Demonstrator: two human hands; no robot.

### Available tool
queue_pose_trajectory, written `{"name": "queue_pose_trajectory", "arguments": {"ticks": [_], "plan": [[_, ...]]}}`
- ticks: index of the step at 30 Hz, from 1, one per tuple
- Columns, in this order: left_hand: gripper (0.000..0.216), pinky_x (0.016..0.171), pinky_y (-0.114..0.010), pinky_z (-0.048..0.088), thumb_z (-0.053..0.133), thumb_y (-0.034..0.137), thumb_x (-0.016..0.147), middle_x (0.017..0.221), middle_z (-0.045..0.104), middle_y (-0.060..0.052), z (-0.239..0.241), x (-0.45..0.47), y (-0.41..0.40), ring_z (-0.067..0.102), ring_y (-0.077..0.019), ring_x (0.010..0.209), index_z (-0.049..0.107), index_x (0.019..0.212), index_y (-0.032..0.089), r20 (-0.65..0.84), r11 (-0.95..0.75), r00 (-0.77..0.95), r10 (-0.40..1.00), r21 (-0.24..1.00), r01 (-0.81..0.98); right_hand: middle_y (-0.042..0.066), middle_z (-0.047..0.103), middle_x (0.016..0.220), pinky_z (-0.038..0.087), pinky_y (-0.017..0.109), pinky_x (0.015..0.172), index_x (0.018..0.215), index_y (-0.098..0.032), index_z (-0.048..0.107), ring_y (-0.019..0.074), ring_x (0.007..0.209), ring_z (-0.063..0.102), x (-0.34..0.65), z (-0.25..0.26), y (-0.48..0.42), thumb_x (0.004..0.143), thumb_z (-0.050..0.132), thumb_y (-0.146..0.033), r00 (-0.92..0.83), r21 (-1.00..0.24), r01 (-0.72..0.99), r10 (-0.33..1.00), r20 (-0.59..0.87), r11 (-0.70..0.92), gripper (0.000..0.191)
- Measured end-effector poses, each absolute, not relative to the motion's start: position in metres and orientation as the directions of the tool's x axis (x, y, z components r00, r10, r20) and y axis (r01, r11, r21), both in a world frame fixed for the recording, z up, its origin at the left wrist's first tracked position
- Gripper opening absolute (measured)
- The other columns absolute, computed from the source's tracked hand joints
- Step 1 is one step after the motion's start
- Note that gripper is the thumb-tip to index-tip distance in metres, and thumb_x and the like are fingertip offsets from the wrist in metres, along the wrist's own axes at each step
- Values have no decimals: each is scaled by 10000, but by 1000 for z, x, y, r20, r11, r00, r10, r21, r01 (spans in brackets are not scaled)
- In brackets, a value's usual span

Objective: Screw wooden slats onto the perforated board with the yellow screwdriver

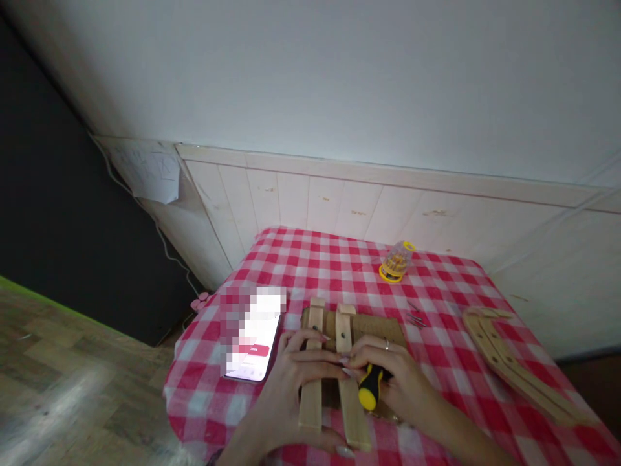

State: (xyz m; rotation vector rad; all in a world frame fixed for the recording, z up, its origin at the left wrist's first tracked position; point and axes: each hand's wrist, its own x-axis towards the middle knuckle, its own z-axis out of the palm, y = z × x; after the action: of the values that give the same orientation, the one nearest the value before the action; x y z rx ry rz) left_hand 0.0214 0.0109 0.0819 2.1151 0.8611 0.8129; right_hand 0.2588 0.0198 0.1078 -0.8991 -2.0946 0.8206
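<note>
Two pale wooden slats [310,404] lie side by side, pointing away from me, with dark screw heads or holes near their far ends. Under them is a brown board [381,327]. My left hand [295,382] reaches over the slats from the left, fingers laid across them and thumb below near their front ends, gripping them. In my right hand [392,369] is a screwdriver with a yellow and black handle [369,393], its butt towards me. My right fingertips meet the left ones at the right slat. The screwdriver's tip is hidden by my fingers.
A lit phone [257,343], partly blurred out, lies left. A clear bit case with yellow ends [396,262] stands at the back. Several small metal pieces [416,320] lie right of the board. A curved wooden part [509,366] rests on the right of the checked tablecloth [334,252].
</note>
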Motion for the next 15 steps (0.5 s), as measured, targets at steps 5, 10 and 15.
{"name": "queue_pose_trajectory", "arguments": {"ticks": [5, 10, 15], "plan": [[703, 1107, -532, 374, 858, 784, 651, 1205, 818, -68, 87, 23, 11, 560, -399, 1308, 819, 1182, 325, 270, -530, 568, 777, 767, 362, 56, 768, 855, 572, 269, 681, 900, -207, 767, 171, 762, 731, 258, 109, 21, 986, 658, -206, -491, -739, 350, 785, 379, 576, 139], [708, 1113, -528, 350, 852, 803, 633, 1261, 806, -69, 87, 24, 13, 556, -402, 1328, 833, 1145, 315, 258, -523, 571, 779, 771, 365, 50, 752, 815, 568, 269, 669, 855, -205, 728, 176, 750, 724, 257, 110, 21, 991, 638, -206, -459, -728, 365, 793, 401, 580, 163], [684, 1125, -552, 334, 846, 797, 653, 1551, 621, -71, 82, 22, 11, 511, -410, 1369, 830, 1166, 345, 283, -532, 548, 787, 760, 372, 41, 765, 815, 578, 268, 673, 866, -211, 705, 170, 735, 737, 259, 108, 20, 975, 618, -152, -458, -727, 371, 795, 398, 578, 152]]}}
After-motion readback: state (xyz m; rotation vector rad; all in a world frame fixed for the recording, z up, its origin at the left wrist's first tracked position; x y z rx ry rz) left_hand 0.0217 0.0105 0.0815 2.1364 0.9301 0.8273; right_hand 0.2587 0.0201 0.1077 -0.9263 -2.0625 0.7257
